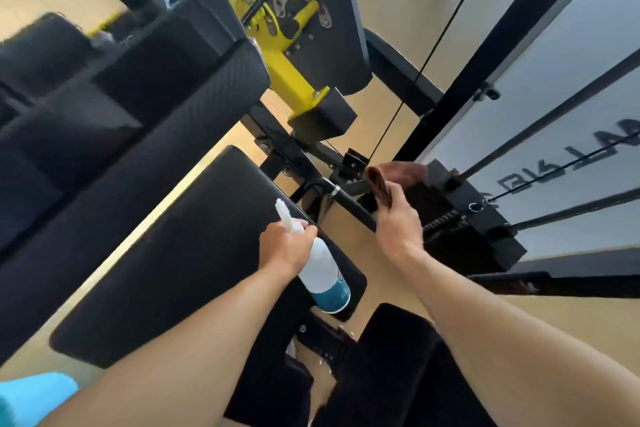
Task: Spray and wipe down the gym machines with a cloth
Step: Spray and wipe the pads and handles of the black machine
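Note:
My left hand (287, 246) grips the neck of a white spray bottle (323, 274) with a teal label, its nozzle pointing up and left over the black padded seat (180, 253) of the gym machine. My right hand (398, 222) holds a brown cloth (388, 180) against the black frame beside the weight stack (467, 218). A black handle bar (349, 204) runs between the two hands.
A larger black back pad (138, 121) lies at the left, with a yellow adjustment arm (277, 59) and perforated dial above it. Guide rods and a cable (554, 156) run up to the right across a pale panel. Another black pad (398, 357) sits near the bottom. The floor is tan.

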